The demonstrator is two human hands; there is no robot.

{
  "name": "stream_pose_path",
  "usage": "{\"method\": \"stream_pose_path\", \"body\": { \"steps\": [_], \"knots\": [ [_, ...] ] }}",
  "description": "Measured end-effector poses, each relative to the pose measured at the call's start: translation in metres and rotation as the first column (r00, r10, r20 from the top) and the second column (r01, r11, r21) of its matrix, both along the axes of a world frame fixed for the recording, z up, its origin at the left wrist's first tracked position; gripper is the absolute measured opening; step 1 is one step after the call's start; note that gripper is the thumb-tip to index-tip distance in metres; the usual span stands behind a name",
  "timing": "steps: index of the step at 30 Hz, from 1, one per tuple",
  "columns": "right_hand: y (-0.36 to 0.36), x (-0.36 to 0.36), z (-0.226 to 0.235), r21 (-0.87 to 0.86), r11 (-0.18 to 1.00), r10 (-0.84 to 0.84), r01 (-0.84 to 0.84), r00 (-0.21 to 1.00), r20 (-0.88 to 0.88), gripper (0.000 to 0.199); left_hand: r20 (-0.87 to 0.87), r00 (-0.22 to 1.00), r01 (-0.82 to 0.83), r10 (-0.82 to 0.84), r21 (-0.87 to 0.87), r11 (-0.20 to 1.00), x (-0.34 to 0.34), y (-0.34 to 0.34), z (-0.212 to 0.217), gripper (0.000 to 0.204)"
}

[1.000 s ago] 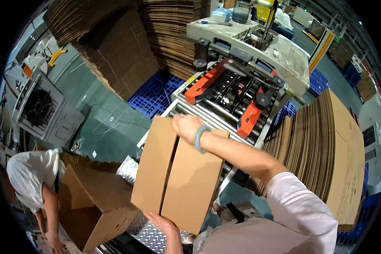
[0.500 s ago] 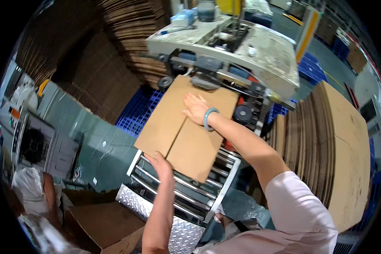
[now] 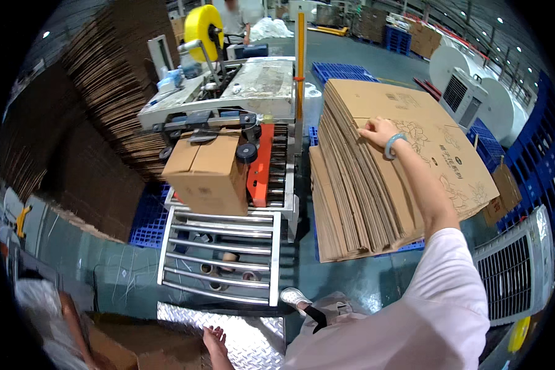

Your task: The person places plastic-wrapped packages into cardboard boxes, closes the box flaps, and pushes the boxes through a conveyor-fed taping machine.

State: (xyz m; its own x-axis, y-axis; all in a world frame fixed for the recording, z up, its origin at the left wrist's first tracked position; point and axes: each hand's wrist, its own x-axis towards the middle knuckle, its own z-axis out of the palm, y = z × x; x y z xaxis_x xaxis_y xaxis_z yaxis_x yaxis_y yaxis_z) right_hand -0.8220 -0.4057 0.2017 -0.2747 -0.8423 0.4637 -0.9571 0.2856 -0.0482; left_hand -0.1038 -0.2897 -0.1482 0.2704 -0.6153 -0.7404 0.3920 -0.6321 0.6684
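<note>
My right hand [image 3: 381, 134] rests at the near-left edge of a tall stack of flattened cartons [image 3: 351, 185], a bracelet round its wrist. Its fingers are curled over the rim of the top flattened carton [image 3: 407, 105], which has line drawings printed on it. Low in the picture, my left hand [image 3: 215, 340] hangs above a diamond-plate step [image 3: 253, 327], holding nothing, its fingers apart and slightly bent. A closed brown carton [image 3: 213, 182] sits in the mouth of the carton sealing machine [image 3: 259, 92], away from both hands.
In front of the machine extends a roller conveyor [image 3: 222, 259] with a white frame. A yellow tape roll [image 3: 205, 34] tops the machine. More flattened cartons [image 3: 98, 111] are piled at left. An open box [image 3: 142, 345] and another person [image 3: 43, 314] are at lower left; an air cooler [image 3: 512, 265] stands at right.
Both hands have left the carton, which now sits further into the machine. My right hand has moved right to the flattened stack; my left has dropped back. The view has turned right.
</note>
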Motion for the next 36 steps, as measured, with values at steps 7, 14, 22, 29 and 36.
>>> {"method": "stream_pose_path", "body": {
  "steps": [7,14,22,29,36],
  "knots": [
    [0.068,0.066,-0.005,0.178,0.984,-0.006,-0.005,0.998,0.062,0.052,0.041,0.999,0.013,-0.007,-0.157,0.987,0.039,0.102,0.044,0.040],
    [0.073,0.084,0.026,0.344,0.938,-0.173,0.049,0.924,0.342,0.060,-0.038,0.993,-0.119,0.115,-0.169,0.978,0.071,0.198,0.060,0.028],
    [-0.029,0.026,0.000,0.290,0.944,-0.204,0.156,0.969,0.141,0.067,0.148,0.955,-0.267,0.256,0.055,0.962,0.088,0.322,0.013,0.024],
    [0.001,0.043,0.040,0.509,0.859,-0.164,0.051,0.970,0.179,0.072,0.217,0.968,-0.150,0.127,0.094,0.984,0.000,0.266,0.020,0.022],
    [0.280,0.238,0.012,0.325,0.895,0.323,-0.305,0.947,0.002,0.060,0.400,0.854,0.410,-0.334,-0.122,0.904,0.006,0.209,0.014,0.030]
  ]
}}
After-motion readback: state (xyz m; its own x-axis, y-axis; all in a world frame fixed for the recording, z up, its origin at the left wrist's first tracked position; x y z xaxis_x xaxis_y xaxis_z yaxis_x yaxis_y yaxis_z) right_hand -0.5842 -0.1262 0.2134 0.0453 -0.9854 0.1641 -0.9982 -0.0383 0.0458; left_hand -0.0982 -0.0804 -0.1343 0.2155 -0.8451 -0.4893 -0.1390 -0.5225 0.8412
